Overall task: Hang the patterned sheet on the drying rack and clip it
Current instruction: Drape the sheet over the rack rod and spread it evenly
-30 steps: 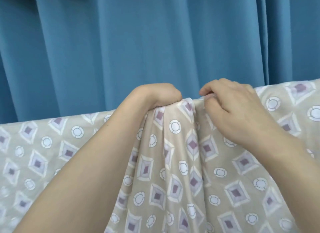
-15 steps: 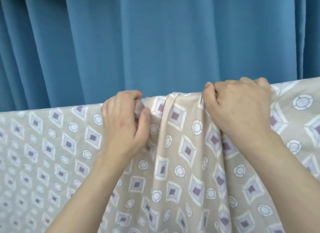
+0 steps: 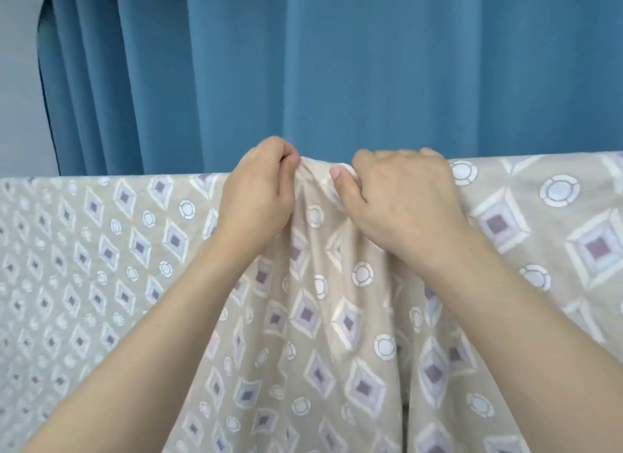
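Blue curtain (image 3: 337, 81) behind; left hand (image 3: 259, 189), right hand (image 3: 401, 192) pinch gathered sheet (image 3: 320, 317) top between grips.

No readable text anywhere here, no labels, brands or numbers. The sheet (image 3: 337, 317) only carries a print of diamonds and circles, no lettering.

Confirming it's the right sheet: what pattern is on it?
Beige sheet with purple-centred diamonds and white circles; head view.
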### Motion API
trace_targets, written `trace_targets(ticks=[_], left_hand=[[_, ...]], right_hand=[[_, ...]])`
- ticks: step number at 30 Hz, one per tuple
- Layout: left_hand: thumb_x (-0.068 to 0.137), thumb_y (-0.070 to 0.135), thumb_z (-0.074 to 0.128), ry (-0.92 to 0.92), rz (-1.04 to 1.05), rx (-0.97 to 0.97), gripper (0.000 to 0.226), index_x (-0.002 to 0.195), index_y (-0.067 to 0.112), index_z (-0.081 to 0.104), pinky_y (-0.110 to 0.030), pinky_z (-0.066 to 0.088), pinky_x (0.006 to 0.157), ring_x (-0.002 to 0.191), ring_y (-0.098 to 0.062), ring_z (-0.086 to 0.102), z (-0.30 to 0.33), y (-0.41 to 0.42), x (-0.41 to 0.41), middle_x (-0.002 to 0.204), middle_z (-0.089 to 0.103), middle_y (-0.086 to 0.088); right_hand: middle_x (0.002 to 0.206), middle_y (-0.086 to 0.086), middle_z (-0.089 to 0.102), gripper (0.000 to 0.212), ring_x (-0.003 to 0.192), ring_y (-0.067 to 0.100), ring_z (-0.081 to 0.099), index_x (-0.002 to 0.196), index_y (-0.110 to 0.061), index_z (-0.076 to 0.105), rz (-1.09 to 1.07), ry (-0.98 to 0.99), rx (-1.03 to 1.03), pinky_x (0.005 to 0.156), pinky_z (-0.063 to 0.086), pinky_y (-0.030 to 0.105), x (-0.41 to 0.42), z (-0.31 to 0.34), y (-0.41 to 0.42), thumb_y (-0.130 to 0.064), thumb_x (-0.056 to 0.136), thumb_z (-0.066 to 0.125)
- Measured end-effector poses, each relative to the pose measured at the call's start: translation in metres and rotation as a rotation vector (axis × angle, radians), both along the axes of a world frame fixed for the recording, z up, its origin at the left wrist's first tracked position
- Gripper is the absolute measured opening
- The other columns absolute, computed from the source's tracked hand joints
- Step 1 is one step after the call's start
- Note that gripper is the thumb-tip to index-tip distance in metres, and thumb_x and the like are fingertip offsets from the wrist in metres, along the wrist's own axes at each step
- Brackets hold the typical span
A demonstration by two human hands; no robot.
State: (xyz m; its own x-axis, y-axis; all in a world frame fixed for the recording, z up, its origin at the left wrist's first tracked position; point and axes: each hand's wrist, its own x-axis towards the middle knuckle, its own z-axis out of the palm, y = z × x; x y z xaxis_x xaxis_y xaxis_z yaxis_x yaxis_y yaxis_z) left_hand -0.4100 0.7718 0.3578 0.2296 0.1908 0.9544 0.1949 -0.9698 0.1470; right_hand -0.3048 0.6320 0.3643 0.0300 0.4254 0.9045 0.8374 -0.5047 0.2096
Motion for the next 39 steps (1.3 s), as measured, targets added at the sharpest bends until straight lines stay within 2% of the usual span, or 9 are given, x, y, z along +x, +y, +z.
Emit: trace_targets(ticks=[4,7,10,14,19,26,33,36,39], left_hand=[[0.099,0.02,0.041,0.225,0.224,-0.028,0.014,0.096,0.018,0.054,-0.034,0.04,0.069,0.084,-0.021,0.052,0.049,0.005,0.003,0.089,0.058,0.006],[0.097,0.018,0.047,0.57,0.084,-0.332,0.018,0.089,0.017,0.064,-0.026,0.045,0.06,0.071,-0.013,0.059,0.074,0.003,0.005,0.083,0.064,0.004],[0.096,0.024,0.054,0.751,-0.05,-0.576,0.02,0.089,0.018,0.072,-0.032,0.058,0.072,0.072,-0.013,0.068,0.074,0.008,-0.005,0.087,0.074,0.0],[0.097,0.05,0.046,0.563,0.045,-0.458,0.046,0.085,0.012,0.066,-0.029,0.047,0.071,0.072,-0.012,0.061,0.06,0.023,-0.028,0.077,0.066,0.007],[0.1,0.035,0.045,0.311,-0.104,-0.397,0.03,0.086,0.01,0.055,-0.03,0.043,0.068,0.071,-0.013,0.05,0.039,0.055,-0.073,0.08,0.056,0.003],[0.092,0.031,0.052,0.345,-0.079,-0.35,0.01,0.094,0.022,0.057,-0.029,0.043,0.075,0.082,-0.013,0.053,0.027,0.08,-0.112,0.092,0.061,0.006],[0.085,0.034,0.053,0.214,0.103,-0.26,0.027,0.111,0.028,0.052,-0.035,0.048,0.083,0.109,-0.012,0.042,-0.001,0.121,-0.161,0.112,0.049,0.008],[0.088,0.039,0.054,0.082,0.282,-0.167,0.025,0.106,0.022,0.049,-0.038,0.046,0.08,0.096,-0.016,0.051,-0.02,0.128,-0.164,0.103,0.049,0.009],[0.082,0.069,0.046,0.114,0.334,-0.449,0.049,0.088,0.022,0.053,-0.038,0.05,0.072,0.075,-0.016,0.061,-0.033,0.125,-0.162,0.082,0.062,0.008]], right_hand=[[0.065,-0.001,0.05,0.042,0.066,0.026,0.049,0.094,-0.017,0.035,0.007,0.071,-0.078,0.054,0.023,0.033,-0.005,0.009,0.001,-0.056,0.098,0.019],[0.062,-0.003,0.043,0.043,0.066,0.024,0.047,0.104,-0.021,0.036,-0.019,0.113,-0.144,0.05,0.022,0.03,-0.007,0.015,0.0,-0.06,0.097,0.019],[0.067,-0.004,0.044,0.05,0.074,0.024,0.046,0.081,-0.022,0.042,-0.039,0.199,-0.239,0.055,0.024,0.031,-0.006,0.021,-0.007,-0.061,0.098,0.015],[0.081,-0.004,0.062,0.056,0.084,0.024,0.055,0.072,-0.023,0.048,-0.011,0.368,-0.338,0.062,0.03,0.032,-0.009,0.032,-0.012,-0.06,0.098,0.016],[0.081,0.001,0.054,0.049,0.079,0.027,0.05,0.069,-0.021,0.043,0.007,0.388,-0.35,0.066,0.032,0.033,-0.024,0.036,0.005,-0.049,0.103,0.021],[0.072,0.0,0.044,0.048,0.077,0.026,0.044,0.063,-0.019,0.033,0.119,0.244,-0.367,0.07,0.028,0.034,-0.07,0.033,0.061,-0.038,0.104,0.02],[0.072,-0.001,0.041,0.044,0.078,0.026,0.045,0.085,-0.014,0.04,0.124,0.239,-0.471,0.063,0.031,0.034,-0.088,0.038,0.094,-0.051,0.102,0.023],[0.073,-0.002,0.048,0.046,0.076,0.026,0.049,0.1,-0.017,0.027,0.201,0.212,-0.493,0.062,0.033,0.036,-0.095,0.038,0.109,-0.062,0.095,0.037],[0.073,-0.002,0.05,0.043,0.072,0.027,0.05,0.101,-0.017,0.026,0.237,0.146,-0.507,0.058,0.032,0.035,-0.103,0.038,0.125,-0.056,0.095,0.043]])
